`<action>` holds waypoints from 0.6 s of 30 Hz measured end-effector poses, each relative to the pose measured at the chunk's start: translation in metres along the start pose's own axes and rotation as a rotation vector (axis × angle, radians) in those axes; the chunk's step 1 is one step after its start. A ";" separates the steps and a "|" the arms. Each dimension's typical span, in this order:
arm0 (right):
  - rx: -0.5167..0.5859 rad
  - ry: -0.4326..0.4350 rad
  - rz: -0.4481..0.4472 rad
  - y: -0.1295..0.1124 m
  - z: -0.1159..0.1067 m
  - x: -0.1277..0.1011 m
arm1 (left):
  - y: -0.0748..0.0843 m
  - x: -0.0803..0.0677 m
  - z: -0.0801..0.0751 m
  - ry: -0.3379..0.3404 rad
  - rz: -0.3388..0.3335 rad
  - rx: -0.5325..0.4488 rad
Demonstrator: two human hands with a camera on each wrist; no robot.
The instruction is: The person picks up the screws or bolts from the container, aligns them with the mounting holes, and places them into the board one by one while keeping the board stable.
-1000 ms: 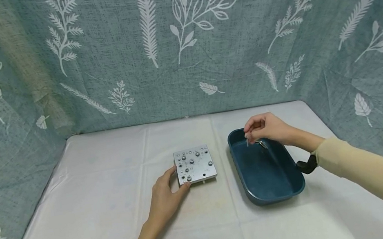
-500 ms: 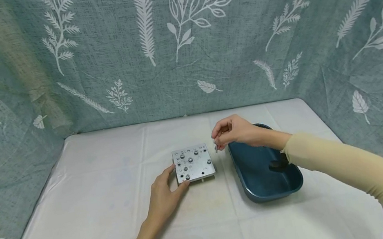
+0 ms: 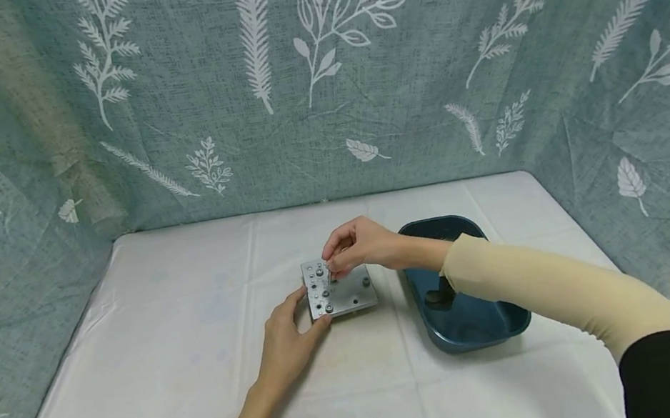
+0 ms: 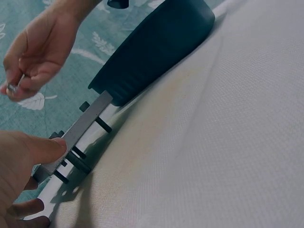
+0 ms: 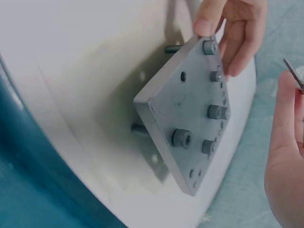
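Note:
A square metal plate point(image 3: 348, 297) carries several socket-head bolts through its holes. Bolt shanks point(image 4: 103, 124) stick out beneath it, as the left wrist view shows. My left hand point(image 3: 287, 346) holds the plate by its left side, thumb at the near corner and a fingertip on the far part of that edge. Over the plate, my right hand point(image 3: 363, 244) pinches a small thin screw point(image 5: 293, 73) between thumb and fingers. Its shank points down in the head view; the fingers hide its upper part. In the right wrist view, a larger bolt point(image 5: 181, 138) sits near the plate's corner.
A dark blue tray point(image 3: 482, 344) stands right of the plate, partly under my right forearm. White cloth point(image 3: 172, 378) covers the table, and a green leaf-patterned curtain point(image 3: 198, 78) hangs behind it.
My right hand has moved left from above the blue tray to above the plate, carrying the small screw. The left hand has stayed on the plate.

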State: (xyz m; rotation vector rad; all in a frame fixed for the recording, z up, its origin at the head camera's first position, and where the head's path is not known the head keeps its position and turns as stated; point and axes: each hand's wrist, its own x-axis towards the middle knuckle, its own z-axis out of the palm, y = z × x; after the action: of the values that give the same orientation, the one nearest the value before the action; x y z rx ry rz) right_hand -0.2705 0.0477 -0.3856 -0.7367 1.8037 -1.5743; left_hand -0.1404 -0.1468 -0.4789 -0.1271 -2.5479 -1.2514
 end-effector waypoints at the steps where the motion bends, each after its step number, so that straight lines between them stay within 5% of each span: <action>1: -0.005 0.008 0.007 0.002 0.001 0.002 | 0.000 0.000 0.000 0.001 0.001 -0.003; 18: -0.144 -0.012 0.046 0.027 0.024 0.017 | 0.000 0.000 -0.001 -0.004 0.020 -0.023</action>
State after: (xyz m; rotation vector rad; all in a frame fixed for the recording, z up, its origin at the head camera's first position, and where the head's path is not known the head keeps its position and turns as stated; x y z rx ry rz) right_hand -0.2635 0.0226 -0.4164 -0.7631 1.9264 -1.4185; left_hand -0.1400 -0.1477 -0.4788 -0.1603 -2.5295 -1.2744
